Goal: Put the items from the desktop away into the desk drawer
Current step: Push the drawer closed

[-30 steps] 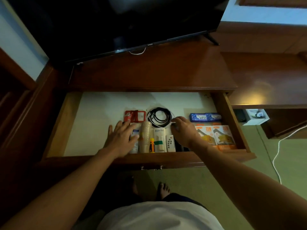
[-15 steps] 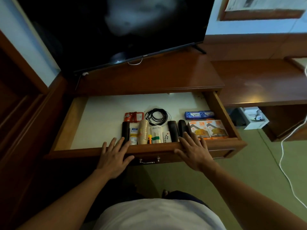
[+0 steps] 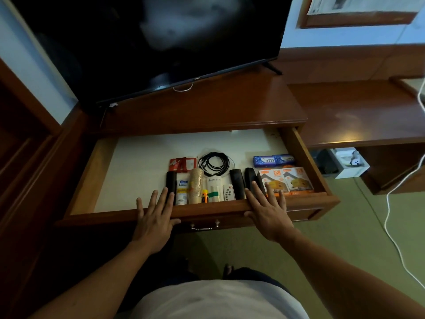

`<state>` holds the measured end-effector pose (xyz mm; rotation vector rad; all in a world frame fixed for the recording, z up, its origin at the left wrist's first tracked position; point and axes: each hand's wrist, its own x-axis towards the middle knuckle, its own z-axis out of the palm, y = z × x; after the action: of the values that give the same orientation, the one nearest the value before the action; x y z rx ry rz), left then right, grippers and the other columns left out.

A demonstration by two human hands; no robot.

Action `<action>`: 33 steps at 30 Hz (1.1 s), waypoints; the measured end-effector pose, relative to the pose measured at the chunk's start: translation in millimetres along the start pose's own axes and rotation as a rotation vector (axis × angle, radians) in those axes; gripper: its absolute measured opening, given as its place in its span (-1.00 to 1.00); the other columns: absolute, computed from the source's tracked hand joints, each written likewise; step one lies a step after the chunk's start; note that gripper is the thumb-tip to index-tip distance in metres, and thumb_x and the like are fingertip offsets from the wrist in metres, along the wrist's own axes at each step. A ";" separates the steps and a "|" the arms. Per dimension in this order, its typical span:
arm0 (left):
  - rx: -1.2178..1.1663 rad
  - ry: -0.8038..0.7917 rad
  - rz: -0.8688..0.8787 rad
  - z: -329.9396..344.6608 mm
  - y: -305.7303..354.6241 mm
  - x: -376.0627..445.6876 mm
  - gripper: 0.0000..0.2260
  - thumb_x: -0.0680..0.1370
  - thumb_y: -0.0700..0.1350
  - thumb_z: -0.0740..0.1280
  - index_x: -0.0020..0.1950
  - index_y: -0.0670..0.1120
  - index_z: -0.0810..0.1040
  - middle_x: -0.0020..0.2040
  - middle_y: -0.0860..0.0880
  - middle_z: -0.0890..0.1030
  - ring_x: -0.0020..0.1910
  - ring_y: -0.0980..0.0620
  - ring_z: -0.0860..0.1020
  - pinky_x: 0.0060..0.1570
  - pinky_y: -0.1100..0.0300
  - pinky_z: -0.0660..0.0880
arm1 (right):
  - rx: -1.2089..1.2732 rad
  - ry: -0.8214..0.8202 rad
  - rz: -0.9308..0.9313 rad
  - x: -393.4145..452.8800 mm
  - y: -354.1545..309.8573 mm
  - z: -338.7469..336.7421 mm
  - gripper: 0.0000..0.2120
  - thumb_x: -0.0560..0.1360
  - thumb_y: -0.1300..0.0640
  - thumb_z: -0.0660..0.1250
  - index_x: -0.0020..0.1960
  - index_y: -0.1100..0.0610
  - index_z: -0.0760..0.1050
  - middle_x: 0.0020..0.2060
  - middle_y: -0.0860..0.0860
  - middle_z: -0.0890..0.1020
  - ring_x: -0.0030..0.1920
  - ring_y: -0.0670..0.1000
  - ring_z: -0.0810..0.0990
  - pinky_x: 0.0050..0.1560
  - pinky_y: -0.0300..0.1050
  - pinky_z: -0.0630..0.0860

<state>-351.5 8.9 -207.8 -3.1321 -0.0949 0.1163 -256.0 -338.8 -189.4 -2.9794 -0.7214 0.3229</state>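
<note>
Drawer [image 3: 305, 155] stands pulled well out from under the counter [image 3: 207, 107], and the items lie inside it in a tidy band against the front wall, leaving the pale lining bare to the left and rear; packed that way, they look finished with rather than waiting to be moved. Along the front run a black remote [image 3: 171, 183], a white tube [image 3: 182, 192], a stack of paper cups [image 3: 196, 186], a small white remote [image 3: 228, 192], two more black remotes [image 3: 238, 184] and two orange boxes [image 3: 285, 180]; behind them sit a red tag [image 3: 182, 164], a coiled black cable [image 3: 213, 163] and a blue soap box [image 3: 273, 160]. Left hand [image 3: 155, 217] and right hand [image 3: 268, 214] both rest flat on the drawer's front edge, fingers straight and spread, gripping nothing, to either side of the metal handle [image 3: 203, 226]; I judge this a two-handed push to slide it closed evenly. Counter top carries only the television [image 3: 149, 42], as far as shows; beyond lie a lower side shelf [image 3: 368, 116], green floor [image 3: 322, 238] and a white cord [image 3: 391, 215].
</note>
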 end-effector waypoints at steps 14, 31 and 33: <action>0.034 -0.010 0.013 2.2 0.1 0.7 -0.34 0.57 0.18 -0.04 0.62 -0.11 0.09 0.63 -0.13 0.05 0.59 -0.20 0.06 0.45 -0.36 -0.17 | -0.035 0.016 -0.017 2.3 5.0 4.6 -0.36 0.61 -0.34 -0.21 0.61 -0.14 -0.27 0.58 -0.10 -0.31 0.54 0.12 -0.45 0.43 0.35 -0.42; -0.034 -0.210 -0.088 -38.2 -13.3 95.0 -0.28 0.65 0.22 0.04 0.60 -0.04 -0.33 0.58 -0.10 -0.38 0.56 -0.13 -0.35 0.51 -0.23 -0.29 | -0.045 -0.054 0.000 97.2 -0.5 -29.1 -0.31 0.63 -0.28 -0.08 0.61 -0.05 -0.29 0.57 0.01 -0.35 0.53 0.20 -0.43 0.41 0.45 -0.37; -0.035 -0.223 -0.071 -40.3 -16.9 107.3 -0.26 0.65 0.22 0.05 0.59 -0.03 -0.34 0.58 -0.10 -0.39 0.56 -0.12 -0.36 0.51 -0.23 -0.28 | -0.062 -0.064 0.003 108.3 1.4 -31.4 -0.30 0.63 -0.27 -0.07 0.61 -0.04 -0.31 0.57 0.02 -0.35 0.53 0.20 -0.42 0.41 0.44 -0.36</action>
<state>-242.7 32.2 -175.4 -3.1333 -0.2102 0.4684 -154.5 -290.7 -179.3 -3.0414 -0.7472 0.4045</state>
